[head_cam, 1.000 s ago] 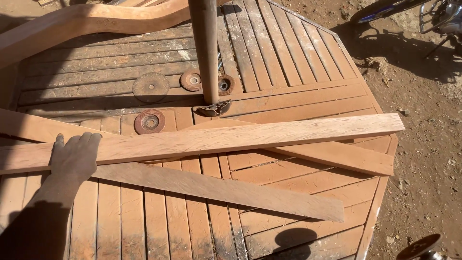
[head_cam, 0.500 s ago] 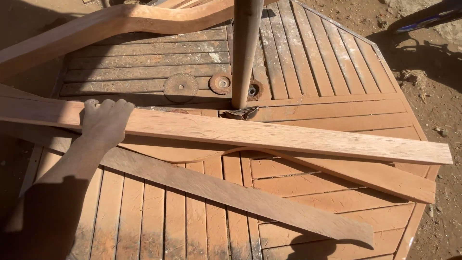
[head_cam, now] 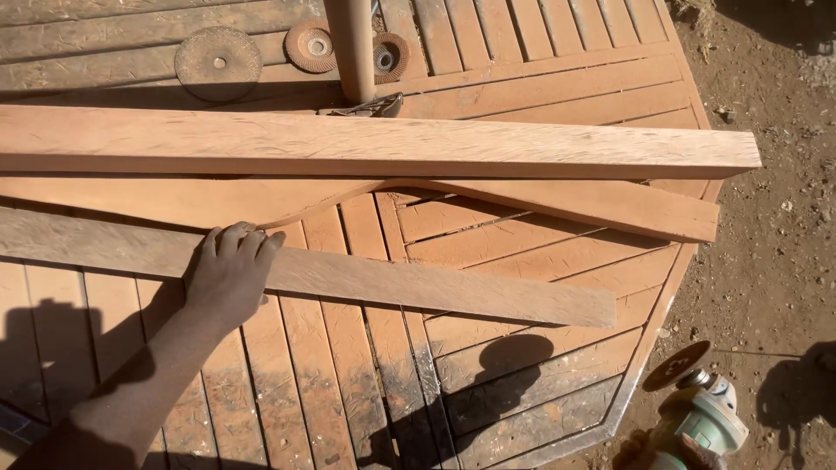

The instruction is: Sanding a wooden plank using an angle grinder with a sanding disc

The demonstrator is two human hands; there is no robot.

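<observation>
My left hand (head_cam: 231,274) lies on a thin grey-brown plank (head_cam: 435,287), fingers curled over its far edge. The plank runs across a slatted wooden table (head_cam: 522,383). Beyond it lie a curved wooden piece (head_cam: 174,200), a flat board (head_cam: 610,204) and a thick pale plank (head_cam: 392,144) resting on top. At the bottom right, off the table's edge, my right hand (head_cam: 640,453) is only partly visible, gripping a green angle grinder (head_cam: 701,418) with its disc tilted upward.
A round pole (head_cam: 353,43) rises from the table's middle. Three worn grinding discs (head_cam: 218,63) (head_cam: 311,45) (head_cam: 389,57) lie around its base. Bare dirt ground (head_cam: 766,261) lies to the right of the table.
My left hand has come off the thick pale plank and now sits on the thin plank nearer me. The view has shifted, bringing the grinder into sight.
</observation>
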